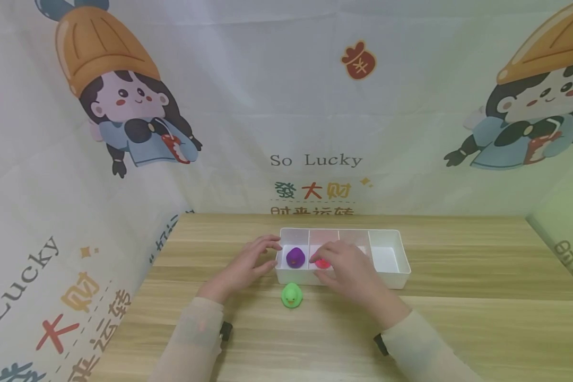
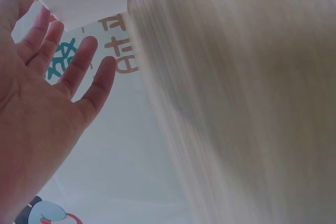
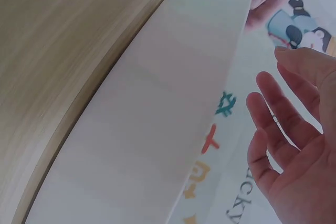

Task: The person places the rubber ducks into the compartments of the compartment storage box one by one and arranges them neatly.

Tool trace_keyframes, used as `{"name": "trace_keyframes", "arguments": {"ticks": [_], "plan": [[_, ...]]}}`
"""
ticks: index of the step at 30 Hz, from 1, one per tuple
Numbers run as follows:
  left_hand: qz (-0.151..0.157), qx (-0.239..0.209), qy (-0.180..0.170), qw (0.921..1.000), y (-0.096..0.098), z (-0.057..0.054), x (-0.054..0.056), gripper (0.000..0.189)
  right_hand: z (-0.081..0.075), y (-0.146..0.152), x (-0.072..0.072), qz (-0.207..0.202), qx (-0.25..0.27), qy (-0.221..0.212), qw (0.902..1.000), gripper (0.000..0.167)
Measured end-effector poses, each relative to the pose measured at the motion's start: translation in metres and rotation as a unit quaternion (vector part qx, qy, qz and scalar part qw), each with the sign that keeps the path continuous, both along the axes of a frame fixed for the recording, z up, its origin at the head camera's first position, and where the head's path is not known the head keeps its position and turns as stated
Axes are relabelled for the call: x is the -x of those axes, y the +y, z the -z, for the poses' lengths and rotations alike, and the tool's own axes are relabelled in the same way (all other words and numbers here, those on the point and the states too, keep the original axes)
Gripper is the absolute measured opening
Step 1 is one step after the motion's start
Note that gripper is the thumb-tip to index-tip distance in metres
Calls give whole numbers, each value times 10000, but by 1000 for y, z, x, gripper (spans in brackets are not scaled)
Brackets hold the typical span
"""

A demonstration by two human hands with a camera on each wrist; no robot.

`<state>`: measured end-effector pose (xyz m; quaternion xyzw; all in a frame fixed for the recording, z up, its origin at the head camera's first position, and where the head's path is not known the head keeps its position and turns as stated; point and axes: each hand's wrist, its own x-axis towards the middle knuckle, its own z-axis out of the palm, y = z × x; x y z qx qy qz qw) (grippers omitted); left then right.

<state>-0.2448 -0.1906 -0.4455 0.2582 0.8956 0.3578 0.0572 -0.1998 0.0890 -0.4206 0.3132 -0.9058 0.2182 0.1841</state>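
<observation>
A white divided box lies lengthwise on the table. In its leftmost compartment sits a purple toy duck, and a pink toy duck is in the one beside it, partly covered by my right hand. That hand hovers over the box with loosely bent fingers and nothing in its grasp, as the right wrist view shows. At the box's left end is my left hand, fingers spread and fingertips right at the wall. A green toy duck stands on the table just in front of the box.
The wooden table reaches back to a printed cloth hanging behind it, with more cloth at both sides. The box's rightmost compartment shows its white floor. Black bands sit at both wrists.
</observation>
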Motion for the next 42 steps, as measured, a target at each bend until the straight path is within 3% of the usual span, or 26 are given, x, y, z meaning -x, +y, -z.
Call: {"name": "trace_keyframes", "arguments": {"ticks": [8,21,42], "plan": [[35,-59,13,10000,1,1,0,36,1,-16,-14,-152,-24,-913,9957,17],[49,-59,-19,10000,2,0,0,37,14,-31,-20,-277,39,-1458,9889,23],[46,-83,37,9999,-1,3,1,38,31,-48,-17,-478,-283,-1360,9892,27]]}}
